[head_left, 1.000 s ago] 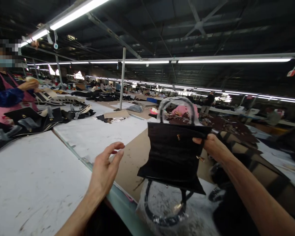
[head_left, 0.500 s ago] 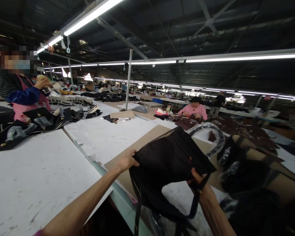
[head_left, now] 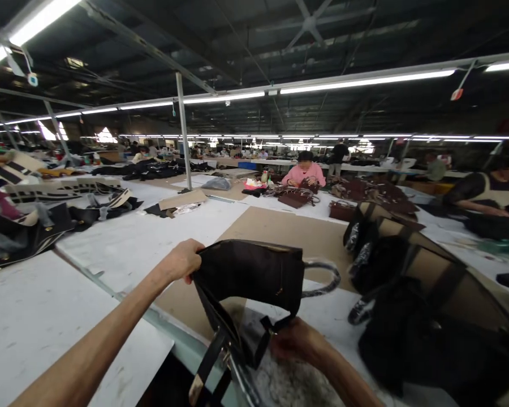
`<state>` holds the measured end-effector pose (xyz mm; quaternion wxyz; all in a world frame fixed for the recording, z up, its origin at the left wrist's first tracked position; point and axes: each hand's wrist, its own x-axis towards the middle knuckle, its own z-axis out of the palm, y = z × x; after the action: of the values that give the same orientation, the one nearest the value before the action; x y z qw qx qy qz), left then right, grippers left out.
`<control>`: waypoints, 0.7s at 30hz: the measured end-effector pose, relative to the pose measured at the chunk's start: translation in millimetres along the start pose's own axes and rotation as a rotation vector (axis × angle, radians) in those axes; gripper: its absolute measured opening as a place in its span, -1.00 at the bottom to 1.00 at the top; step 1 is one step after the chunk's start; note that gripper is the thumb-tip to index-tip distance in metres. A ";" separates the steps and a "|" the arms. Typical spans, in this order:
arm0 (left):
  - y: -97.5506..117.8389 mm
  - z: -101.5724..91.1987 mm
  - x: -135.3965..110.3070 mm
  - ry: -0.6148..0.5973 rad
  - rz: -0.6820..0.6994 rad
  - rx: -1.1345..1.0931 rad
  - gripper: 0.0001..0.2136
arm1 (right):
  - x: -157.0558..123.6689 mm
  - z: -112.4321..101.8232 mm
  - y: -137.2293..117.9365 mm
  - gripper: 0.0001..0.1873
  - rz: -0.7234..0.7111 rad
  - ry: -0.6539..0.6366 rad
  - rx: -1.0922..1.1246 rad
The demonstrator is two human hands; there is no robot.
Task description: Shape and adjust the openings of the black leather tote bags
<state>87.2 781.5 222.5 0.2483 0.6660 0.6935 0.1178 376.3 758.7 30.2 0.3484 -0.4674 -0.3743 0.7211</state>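
1. The left hand (head_left: 185, 261), open and free a second ago, now grips the left edge of the black handbag (head_left: 254, 271), which has tipped from upright onto its side.
2. The right hand (head_left: 294, 342) has dropped beneath it, fingers curled on a strap.
3. The bag hangs over the near edge of the counter (head_left: 46, 316). Standing bags (head_left: 407, 265) crowd the right, with bare room to the left.

A long white tabletop (head_left: 144, 243) runs down the room. A big brown cardboard sheet (head_left: 288, 232) lies flat in its middle. On the left lie black bag pieces (head_left: 21, 234) and striped pieces (head_left: 51, 191), all spread out. A small cardboard piece (head_left: 181, 199) lies farther back. On the right, dark bags (head_left: 377, 237) stand in a row, close together. Brown bags (head_left: 297, 198) lie at the far end.
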 end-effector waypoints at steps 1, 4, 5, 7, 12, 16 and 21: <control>0.0 4.5 -1.9 0.032 0.012 0.067 -0.73 | -13.1 -5.4 -0.8 -0.75 0.049 -0.053 -0.082; 1.5 16.4 -3.6 0.130 0.043 0.203 -0.74 | -50.2 -18.6 -13.4 -0.76 0.046 -0.118 -0.504; 2.8 18.6 -2.7 0.148 0.046 0.226 -0.74 | -60.5 -20.7 -19.7 -0.75 -0.016 -0.066 -0.604; 5.7 21.0 0.1 0.179 0.059 0.282 -0.73 | -77.0 -20.7 -32.8 -0.72 -0.159 0.079 -0.763; 7.7 26.2 3.2 0.264 0.066 0.408 -0.62 | -98.4 -5.2 -60.2 -0.58 -0.292 0.198 -0.749; 5.8 34.7 2.5 0.275 0.070 0.452 -0.59 | -95.5 4.3 -69.4 -0.47 -0.137 -0.075 -0.036; 17.5 39.9 6.0 0.279 0.085 0.480 -0.62 | -88.2 1.8 -62.6 -0.44 -0.264 -0.052 0.000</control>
<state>122.4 782.3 196.1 -0.0198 0.7116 0.7004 0.0511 412.4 713.0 121.3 0.4304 -0.3954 -0.4416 0.6807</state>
